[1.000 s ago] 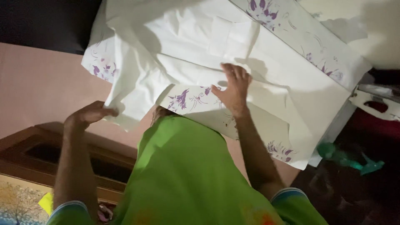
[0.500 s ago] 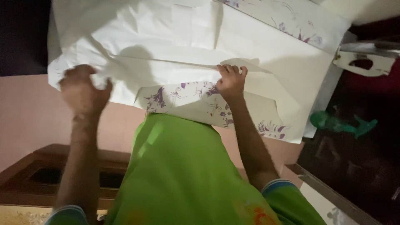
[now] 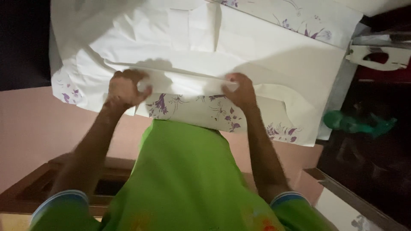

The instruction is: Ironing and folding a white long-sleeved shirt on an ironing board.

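One white cloth (image 3: 257, 55) with purple flowers is seen, spread wide and folded over at its near edge. Two hands are counted on that near edge: the left hand (image 3: 124, 87) and the right hand (image 3: 240, 90). One green shirt (image 3: 188, 179) is seen below the cloth. One green thing (image 3: 357, 124) lies to the right of the cloth. One white thing (image 3: 376, 57) is seen above it, beside the cloth's right edge.

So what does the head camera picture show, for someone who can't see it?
Both hands, the left hand and the right hand, grip a fold of white cloth with purple flower print spread on a surface. Below is the person's bright green shirt.
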